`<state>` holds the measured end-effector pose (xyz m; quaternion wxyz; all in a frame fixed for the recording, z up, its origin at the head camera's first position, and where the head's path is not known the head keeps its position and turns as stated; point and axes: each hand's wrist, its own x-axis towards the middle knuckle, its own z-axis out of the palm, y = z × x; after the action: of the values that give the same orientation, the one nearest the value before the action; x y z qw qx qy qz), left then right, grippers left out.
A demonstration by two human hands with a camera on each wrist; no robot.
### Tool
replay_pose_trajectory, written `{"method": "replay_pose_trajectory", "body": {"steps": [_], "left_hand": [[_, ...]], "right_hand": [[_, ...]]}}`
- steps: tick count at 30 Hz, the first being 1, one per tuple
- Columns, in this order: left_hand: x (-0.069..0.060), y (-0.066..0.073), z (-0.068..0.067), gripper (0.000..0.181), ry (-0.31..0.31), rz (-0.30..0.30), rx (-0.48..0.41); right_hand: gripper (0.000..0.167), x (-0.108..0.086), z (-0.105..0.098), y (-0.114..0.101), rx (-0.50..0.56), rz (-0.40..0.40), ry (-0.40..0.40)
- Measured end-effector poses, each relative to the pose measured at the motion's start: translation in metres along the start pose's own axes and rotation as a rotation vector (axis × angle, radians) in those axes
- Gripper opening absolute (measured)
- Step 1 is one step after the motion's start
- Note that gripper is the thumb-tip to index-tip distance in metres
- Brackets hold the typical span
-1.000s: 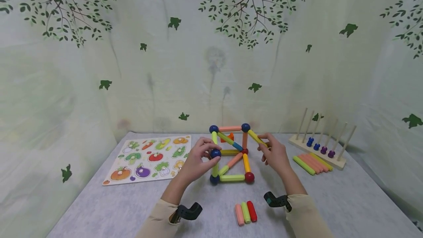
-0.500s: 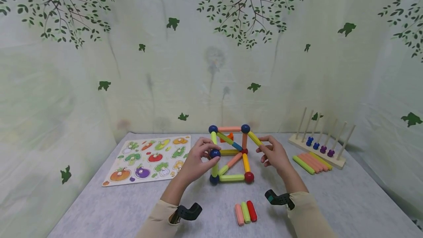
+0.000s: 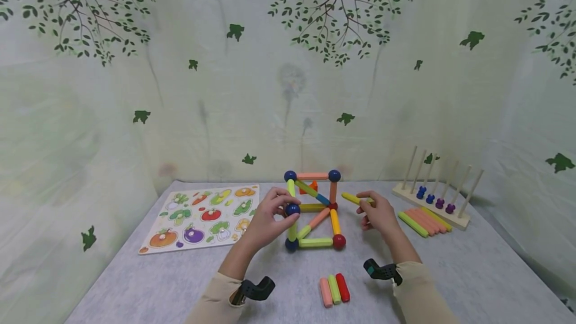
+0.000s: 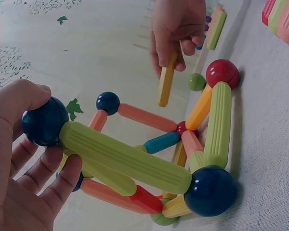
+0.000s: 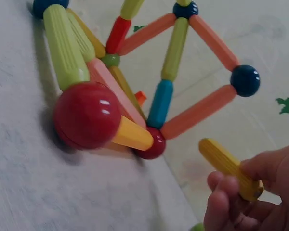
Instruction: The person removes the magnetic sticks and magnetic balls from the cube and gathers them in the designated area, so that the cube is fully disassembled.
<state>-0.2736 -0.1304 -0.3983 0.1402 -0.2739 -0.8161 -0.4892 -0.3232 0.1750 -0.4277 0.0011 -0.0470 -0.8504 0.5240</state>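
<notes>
A frame of coloured sticks and balls stands mid-table. My left hand (image 3: 272,217) pinches the dark blue ball (image 4: 45,121) at its near upper left corner, and a green stick (image 4: 125,155) runs from that ball down to another blue ball (image 4: 210,191). To the right of the frame, my right hand (image 3: 378,212) pinches a yellow stick (image 5: 227,166) by one end. The stick's free end points toward the frame, apart from the far upper right blue ball (image 3: 334,176). Red balls (image 3: 339,241) form lower corners on the right side.
Pink, green and red sticks (image 3: 334,290) lie at the front. A vegetable puzzle board (image 3: 211,216) lies left. Several sticks (image 3: 427,222) and a pegged wooden stand with beads (image 3: 436,204) are at right. A small orange piece (image 3: 310,187) sits behind the frame.
The yellow stick has come away from the far upper right blue ball and tilted flatter. My right hand has shifted slightly right and down; my left hand stays on its ball.
</notes>
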Motion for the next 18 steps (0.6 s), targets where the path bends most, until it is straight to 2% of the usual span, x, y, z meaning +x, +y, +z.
{"method": "replay_pose_trajectory", "body": {"steps": [5, 13, 18], "left_hand": [[-0.001, 0.001, 0.001, 0.021, 0.002, 0.005, -0.002], [0.0, 0.002, 0.0, 0.021, 0.0, 0.002, -0.001], [0.0, 0.001, 0.001, 0.021, 0.002, 0.002, -0.005]], "right_hand": [[0.041, -0.001, -0.019, 0.01, -0.157, -0.01, -0.01], [0.039, -0.004, -0.064, 0.024, -0.231, 0.017, -0.1], [0.039, -0.006, -0.085, 0.037, -0.279, 0.045, -0.119]]}}
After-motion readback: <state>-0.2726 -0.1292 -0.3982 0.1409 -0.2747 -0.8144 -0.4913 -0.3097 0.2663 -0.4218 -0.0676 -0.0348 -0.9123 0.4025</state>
